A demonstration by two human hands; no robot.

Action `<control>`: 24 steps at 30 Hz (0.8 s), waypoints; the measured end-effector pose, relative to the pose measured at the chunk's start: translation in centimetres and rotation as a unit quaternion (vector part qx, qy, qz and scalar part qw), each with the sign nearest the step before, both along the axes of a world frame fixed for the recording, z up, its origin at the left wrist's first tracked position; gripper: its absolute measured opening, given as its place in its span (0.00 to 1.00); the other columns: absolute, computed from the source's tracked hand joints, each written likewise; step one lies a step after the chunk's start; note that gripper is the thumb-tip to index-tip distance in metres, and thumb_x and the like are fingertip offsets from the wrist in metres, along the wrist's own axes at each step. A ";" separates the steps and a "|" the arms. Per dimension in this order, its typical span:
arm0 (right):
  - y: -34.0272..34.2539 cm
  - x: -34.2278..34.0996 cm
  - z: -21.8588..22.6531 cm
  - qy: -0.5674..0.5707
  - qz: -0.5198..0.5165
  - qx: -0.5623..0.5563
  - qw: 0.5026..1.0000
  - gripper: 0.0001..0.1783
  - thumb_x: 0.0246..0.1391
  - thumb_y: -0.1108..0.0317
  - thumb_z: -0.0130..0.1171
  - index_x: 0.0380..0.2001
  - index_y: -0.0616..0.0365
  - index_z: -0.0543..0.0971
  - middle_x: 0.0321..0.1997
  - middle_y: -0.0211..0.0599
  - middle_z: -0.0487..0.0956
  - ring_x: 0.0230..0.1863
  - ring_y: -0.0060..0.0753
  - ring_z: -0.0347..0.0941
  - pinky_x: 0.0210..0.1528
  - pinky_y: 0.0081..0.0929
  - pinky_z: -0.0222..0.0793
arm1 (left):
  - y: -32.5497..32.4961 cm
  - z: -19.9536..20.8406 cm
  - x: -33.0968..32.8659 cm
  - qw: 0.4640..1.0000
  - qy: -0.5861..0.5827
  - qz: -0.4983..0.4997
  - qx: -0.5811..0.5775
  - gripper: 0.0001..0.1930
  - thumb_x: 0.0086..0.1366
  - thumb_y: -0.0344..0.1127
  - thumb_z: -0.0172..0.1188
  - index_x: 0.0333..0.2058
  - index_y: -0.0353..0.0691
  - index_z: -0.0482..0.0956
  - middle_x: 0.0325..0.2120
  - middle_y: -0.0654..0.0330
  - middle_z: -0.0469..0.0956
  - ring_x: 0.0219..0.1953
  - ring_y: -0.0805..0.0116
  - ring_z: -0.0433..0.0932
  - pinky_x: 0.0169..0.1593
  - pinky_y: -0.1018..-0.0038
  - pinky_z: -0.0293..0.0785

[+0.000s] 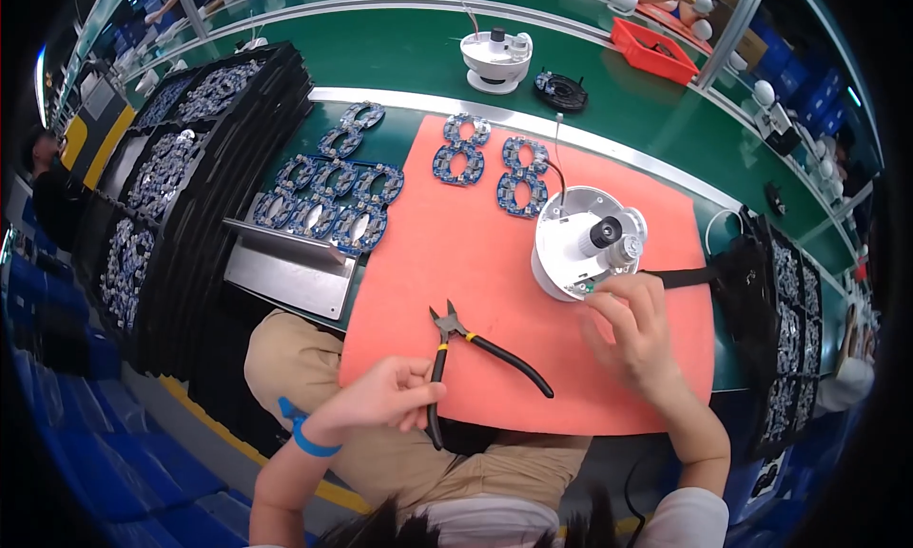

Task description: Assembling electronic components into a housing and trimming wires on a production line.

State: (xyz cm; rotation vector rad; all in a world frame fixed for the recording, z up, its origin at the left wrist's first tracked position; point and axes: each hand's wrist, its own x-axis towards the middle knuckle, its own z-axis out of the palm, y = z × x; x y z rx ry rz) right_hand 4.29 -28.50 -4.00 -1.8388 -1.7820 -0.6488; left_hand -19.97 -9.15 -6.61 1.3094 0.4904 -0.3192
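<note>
Black-handled side cutters (451, 331) with yellow bands lie jaws apart over the front of the salmon mat. My left hand (398, 393), a blue band at its wrist, has its thumb and fingers closed at the left handle. Toward the right of the mat stands a round white housing (567, 247), its inside facing up, with a black lens barrel (606, 232) and a clear round part beside it. Against the housing's near rim is my right hand (635, 331), fingers bent and apart, thumb slightly blurred. Nothing shows in its grasp.
Blue figure-eight circuit boards (521, 194) lie on the mat, with more (335, 194) to its left by a metal bracket (290, 270). Black trays of boards (162, 182) are stacked at left, others (787, 334) at right. Behind stand another white housing (495, 71) and a red bin (654, 52).
</note>
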 end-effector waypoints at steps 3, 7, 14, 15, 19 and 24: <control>-0.2 -3.4 1.3 0.195 0.029 -0.053 0.979 0.27 0.41 0.67 0.68 0.46 0.64 0.71 0.47 0.47 0.72 0.48 0.47 0.68 0.49 0.41 0.64 | -1.8 -1.1 -0.6 0.992 -0.056 0.061 -0.099 0.07 0.69 0.34 0.49 0.34 0.37 0.69 0.18 0.63 0.76 0.12 0.82 0.70 0.14 0.86 0.63; -0.9 -6.8 0.9 0.430 0.083 -0.149 0.886 0.45 0.50 0.56 0.64 0.62 0.68 0.54 0.61 0.54 0.62 0.61 0.54 0.58 0.63 0.44 0.54 | -5.3 0.8 -0.3 0.987 -0.094 0.105 -0.083 0.06 0.69 0.31 0.47 0.35 0.34 0.66 0.21 0.58 0.76 0.13 0.79 0.71 0.15 0.86 0.66; -0.7 -8.8 1.3 0.494 0.123 -0.196 0.838 0.67 0.35 0.46 0.75 0.66 0.69 0.44 0.57 0.57 0.58 0.56 0.53 0.60 0.59 0.41 0.60 | -9.2 1.4 2.5 0.928 -0.312 0.152 0.140 0.14 0.64 0.29 0.59 0.25 0.38 0.61 0.16 0.67 0.65 0.21 0.84 0.71 0.23 0.82 0.67; -0.7 -8.8 1.3 0.516 0.139 -0.162 0.830 0.63 0.35 0.52 0.77 0.65 0.64 0.48 0.48 0.44 0.61 0.47 0.36 0.62 0.49 0.30 0.64 | -9.1 2.5 2.6 0.944 -0.271 0.129 0.133 0.12 0.63 0.29 0.60 0.26 0.37 0.64 0.17 0.65 0.67 0.22 0.84 0.71 0.22 0.79 0.66; -1.3 -6.8 2.4 0.664 0.104 -0.163 0.723 0.47 0.38 0.70 0.69 0.61 0.59 0.56 0.39 0.26 0.60 0.32 0.16 0.57 0.34 0.15 0.57 | -5.8 4.3 3.8 0.843 -0.457 0.009 0.284 0.06 0.64 0.29 0.56 0.28 0.34 0.71 0.23 0.56 0.73 0.23 0.62 0.76 0.23 0.72 0.70; 1.1 2.2 5.0 0.418 0.101 0.102 0.897 0.38 0.31 0.79 0.51 0.55 0.65 0.65 0.38 0.33 0.69 0.36 0.23 0.64 0.43 0.19 0.61 | -2.8 6.4 6.3 0.683 -0.470 0.026 0.558 0.10 0.56 0.26 0.60 0.38 0.33 0.76 0.25 0.55 0.74 0.22 0.65 0.74 0.24 0.74 0.70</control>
